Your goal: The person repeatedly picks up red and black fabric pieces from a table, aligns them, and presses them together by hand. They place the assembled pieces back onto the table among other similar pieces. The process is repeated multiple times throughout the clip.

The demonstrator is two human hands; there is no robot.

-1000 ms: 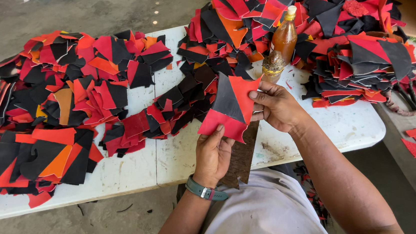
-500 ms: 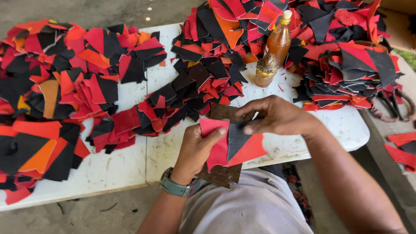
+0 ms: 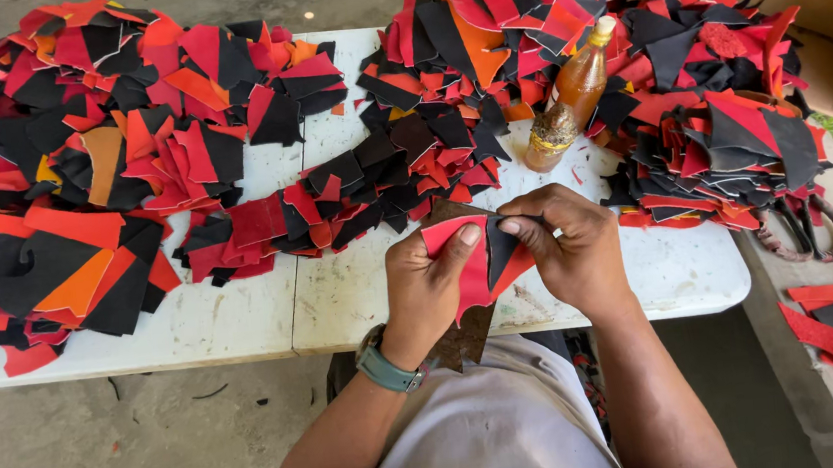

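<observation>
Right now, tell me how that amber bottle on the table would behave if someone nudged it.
The bottle looks tall and narrow and leans against the fabric piles, so it would probably tip easily. Its round body would likely roll once down. It may be grimy near the base, so perhaps sticky rather than slippery.

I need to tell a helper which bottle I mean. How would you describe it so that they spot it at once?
On the white table, look to the far right part, between the two heaps of red and black pieces. The bottle stands there beyond the right hand. It alone is amber, see-through and upright, with a yellow cap; all around it lies flat.
</observation>
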